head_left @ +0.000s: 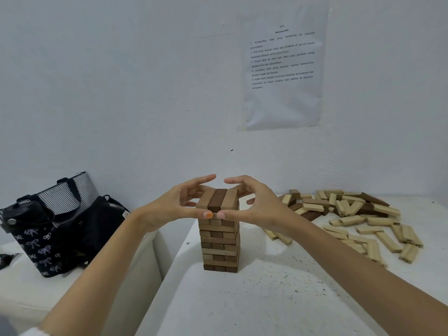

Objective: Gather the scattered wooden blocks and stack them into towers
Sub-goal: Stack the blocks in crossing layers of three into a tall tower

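Note:
A tower (219,241) of light and dark wooden blocks stands several layers high near the left edge of the white table (266,299). Its top layer (218,200) has a dark block between two light ones. My left hand (169,207) cups that layer from the left and my right hand (264,207) cups it from the right. Both thumbs press the front ends of the top blocks, and the fingers curl over the sides and back. Loose blocks (351,214) lie scattered in a heap at the right rear of the table.
A dark bag (55,229) with a bow print sits on a lower white surface to the left, across a gap from the table. A printed sheet (282,69) hangs on the wall behind. Bare table surface lies in front of the tower.

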